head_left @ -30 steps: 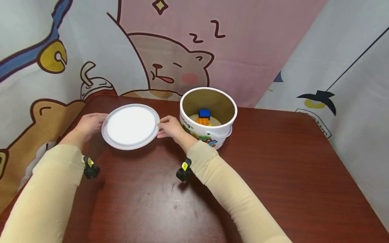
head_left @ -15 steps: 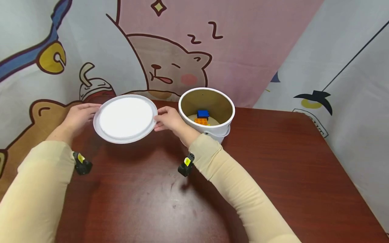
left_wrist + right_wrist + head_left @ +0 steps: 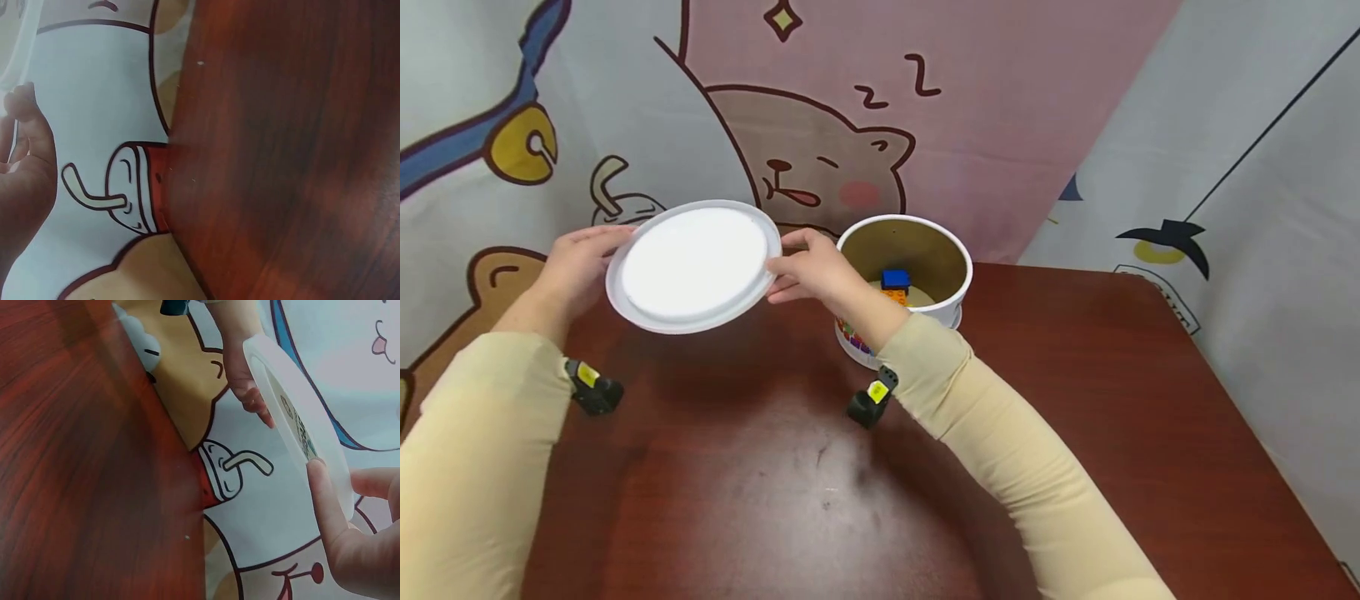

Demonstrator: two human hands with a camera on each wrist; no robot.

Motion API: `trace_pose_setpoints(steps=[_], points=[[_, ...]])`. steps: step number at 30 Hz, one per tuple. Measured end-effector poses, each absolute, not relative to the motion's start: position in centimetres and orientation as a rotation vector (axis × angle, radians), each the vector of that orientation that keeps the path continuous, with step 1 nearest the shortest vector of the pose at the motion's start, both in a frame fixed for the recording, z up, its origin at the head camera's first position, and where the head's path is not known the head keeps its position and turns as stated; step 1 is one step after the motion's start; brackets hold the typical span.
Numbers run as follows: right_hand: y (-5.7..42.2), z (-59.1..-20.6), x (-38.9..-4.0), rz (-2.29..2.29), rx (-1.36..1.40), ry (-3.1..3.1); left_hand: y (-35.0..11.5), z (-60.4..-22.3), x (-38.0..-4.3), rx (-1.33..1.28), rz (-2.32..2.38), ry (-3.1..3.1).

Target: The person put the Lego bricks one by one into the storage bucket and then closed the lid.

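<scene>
A round white lid (image 3: 696, 267) is held up over the left back of the table, tilted. My left hand (image 3: 576, 267) pinches its left edge, while my right hand (image 3: 816, 271) pinches the right edge between thumb and fingers. The right wrist view shows a printed design on the lid's (image 3: 328, 425) other face. Just beyond my right hand stands a white bucket (image 3: 955, 302) with coloured pictures on its side and no cover on top. Inside it lie a blue toy brick (image 3: 895, 279) and an orange toy brick (image 3: 892, 296); my right forearm hides part of the bucket.
The dark red-brown wooden table (image 3: 737, 500) reaches back to a wall cloth (image 3: 1000, 108) with cartoon animals. A small black camera (image 3: 597, 390) hangs from the left wrist, another black camera (image 3: 872, 402) from the right.
Both hands have raised the lid and shifted it left, away from the bucket, tilting it slightly. The bucket has stayed in place on the table.
</scene>
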State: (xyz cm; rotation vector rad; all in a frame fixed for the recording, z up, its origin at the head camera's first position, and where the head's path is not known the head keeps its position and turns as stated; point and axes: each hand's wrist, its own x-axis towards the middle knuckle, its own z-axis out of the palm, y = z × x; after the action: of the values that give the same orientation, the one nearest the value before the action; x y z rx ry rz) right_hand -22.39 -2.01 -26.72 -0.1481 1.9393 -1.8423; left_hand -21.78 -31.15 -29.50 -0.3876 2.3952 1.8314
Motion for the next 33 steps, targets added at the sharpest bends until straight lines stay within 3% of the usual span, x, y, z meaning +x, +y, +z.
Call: trace_pose_setpoints(steps=[12, 33], points=[[2.3, -25.5, -23.4, -1.94, -0.105, 1.905, -27.7, -27.1, -22.3, -0.092, 2.255, 2.096], [11.2, -24.7, -23.8, -2.011, -0.17, 1.912, -20.3, -25.6, -23.3, 0.106, 2.241, 2.033]])
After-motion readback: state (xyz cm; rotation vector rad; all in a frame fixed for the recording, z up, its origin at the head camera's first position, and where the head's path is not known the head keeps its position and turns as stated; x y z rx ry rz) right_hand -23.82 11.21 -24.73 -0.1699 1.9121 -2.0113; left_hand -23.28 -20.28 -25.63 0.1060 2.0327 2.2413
